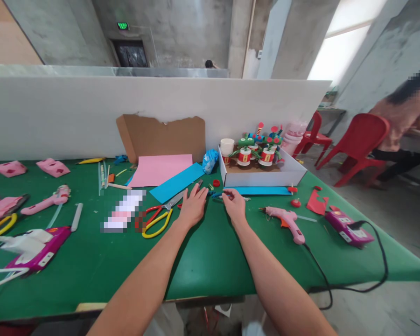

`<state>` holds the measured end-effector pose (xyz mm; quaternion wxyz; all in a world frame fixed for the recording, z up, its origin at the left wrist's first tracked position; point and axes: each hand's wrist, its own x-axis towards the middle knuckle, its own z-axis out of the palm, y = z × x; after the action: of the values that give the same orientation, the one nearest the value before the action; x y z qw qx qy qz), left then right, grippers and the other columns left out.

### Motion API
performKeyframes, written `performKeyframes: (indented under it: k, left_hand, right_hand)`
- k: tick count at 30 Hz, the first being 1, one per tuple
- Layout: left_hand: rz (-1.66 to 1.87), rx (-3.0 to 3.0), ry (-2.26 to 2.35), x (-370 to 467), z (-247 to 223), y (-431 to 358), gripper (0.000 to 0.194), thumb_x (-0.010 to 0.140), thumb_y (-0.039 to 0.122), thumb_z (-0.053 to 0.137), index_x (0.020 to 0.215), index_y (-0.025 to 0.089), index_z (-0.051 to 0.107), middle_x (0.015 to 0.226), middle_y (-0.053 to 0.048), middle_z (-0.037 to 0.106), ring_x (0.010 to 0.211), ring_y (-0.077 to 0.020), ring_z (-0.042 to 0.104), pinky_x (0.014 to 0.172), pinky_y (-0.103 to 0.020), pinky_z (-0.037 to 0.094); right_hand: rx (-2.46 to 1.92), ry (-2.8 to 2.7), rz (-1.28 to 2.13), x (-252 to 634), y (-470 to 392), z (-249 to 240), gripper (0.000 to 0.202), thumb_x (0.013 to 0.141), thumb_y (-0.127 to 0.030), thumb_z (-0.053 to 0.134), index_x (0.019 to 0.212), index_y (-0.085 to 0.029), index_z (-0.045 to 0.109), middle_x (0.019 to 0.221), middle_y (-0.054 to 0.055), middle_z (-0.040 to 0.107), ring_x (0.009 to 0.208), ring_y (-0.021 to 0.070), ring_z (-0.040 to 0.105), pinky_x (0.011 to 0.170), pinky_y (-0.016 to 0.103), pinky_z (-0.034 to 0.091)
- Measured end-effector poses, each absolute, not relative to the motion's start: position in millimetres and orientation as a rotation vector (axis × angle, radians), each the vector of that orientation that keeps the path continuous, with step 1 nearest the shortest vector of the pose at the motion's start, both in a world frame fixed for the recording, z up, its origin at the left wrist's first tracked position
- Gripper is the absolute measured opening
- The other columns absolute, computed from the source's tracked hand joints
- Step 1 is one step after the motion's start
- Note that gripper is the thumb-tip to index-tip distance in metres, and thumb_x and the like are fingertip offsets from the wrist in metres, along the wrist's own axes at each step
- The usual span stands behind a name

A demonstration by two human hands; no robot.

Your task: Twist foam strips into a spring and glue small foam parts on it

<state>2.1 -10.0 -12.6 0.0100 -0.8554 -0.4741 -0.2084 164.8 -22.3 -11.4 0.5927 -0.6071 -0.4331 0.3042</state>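
My left hand [193, 207] lies on the green table with its fingers stretched out, beside red-and-yellow-handled scissors [157, 219]. Their blades run toward that hand and pass partly under it. My right hand [235, 205] pinches at the end of a small dark blue folded paper strip [216, 195], which lies between both hands. Just beyond sit a green folded paper piece [210, 187] and a red paper coil [216, 183]. A blue paper strip [259, 191] is behind my right hand.
A white box [266, 178] holds paper-cup figures. A pink glue gun [287, 219] with its cord lies at right, near a purple power strip [348, 227]. Blue paper [177, 183] and pink paper [161, 169] lie at back left. A second glue gun [49, 200] is at left.
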Motion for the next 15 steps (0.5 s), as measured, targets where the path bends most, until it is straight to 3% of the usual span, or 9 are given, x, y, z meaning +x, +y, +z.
performKeyframes:
  k: [3, 7, 11, 15]
  left_hand:
    - [-0.572, -2.645, -1.474, 8.3, -14.1, -11.9, 0.045, 0.087, 0.011, 0.038, 0.129, 0.022, 0.050, 0.129, -0.011, 0.058, 0.134, -0.0286, 0.034, 0.108, -0.059, 0.019]
    - [-0.715, -2.624, -1.533, 6.2, -11.0, -10.7, 0.034, 0.082, 0.007, 0.044, 0.107, 0.021, 0.061, 0.103, -0.011, 0.066, 0.110, -0.0269, 0.053, 0.100, -0.053, 0.031]
    - [-1.276, -2.704, -1.564, 2.5, -6.0, -8.4, 0.022, 0.081, 0.014, 0.052, 0.099, 0.021, 0.061, 0.098, -0.008, 0.065, 0.095, -0.0237, 0.058, 0.089, -0.043, 0.042]
    - [-1.910, -2.747, -1.630, 2.7, -3.8, -10.3, 0.017, 0.079, 0.025, 0.059, 0.095, 0.020, 0.056, 0.088, -0.003, 0.063, 0.078, -0.0164, 0.059, 0.074, -0.030, 0.047]
  right_hand:
    - [-1.468, -1.074, 0.710, 163.0, -23.2, -11.4, 0.017, 0.063, -0.027, 0.057, 0.076, -0.020, 0.066, 0.071, 0.000, 0.067, 0.065, 0.0170, 0.059, 0.070, 0.032, 0.048]
    - [-1.412, -1.047, 0.735, 162.2, -23.2, -12.8, 0.017, 0.063, -0.027, 0.059, 0.077, -0.022, 0.066, 0.072, -0.002, 0.066, 0.065, 0.0159, 0.056, 0.070, 0.031, 0.046]
    - [-1.292, -0.968, 0.733, 162.7, -24.9, -8.7, 0.014, 0.065, -0.028, 0.062, 0.078, -0.023, 0.066, 0.074, 0.000, 0.065, 0.068, 0.0161, 0.055, 0.071, 0.032, 0.047]
    - [-1.042, -0.896, 1.103, 156.0, -28.7, -1.8, 0.031, 0.061, -0.031, 0.074, 0.089, -0.022, 0.066, 0.085, 0.002, 0.068, 0.075, 0.0154, 0.059, 0.069, 0.029, 0.049]
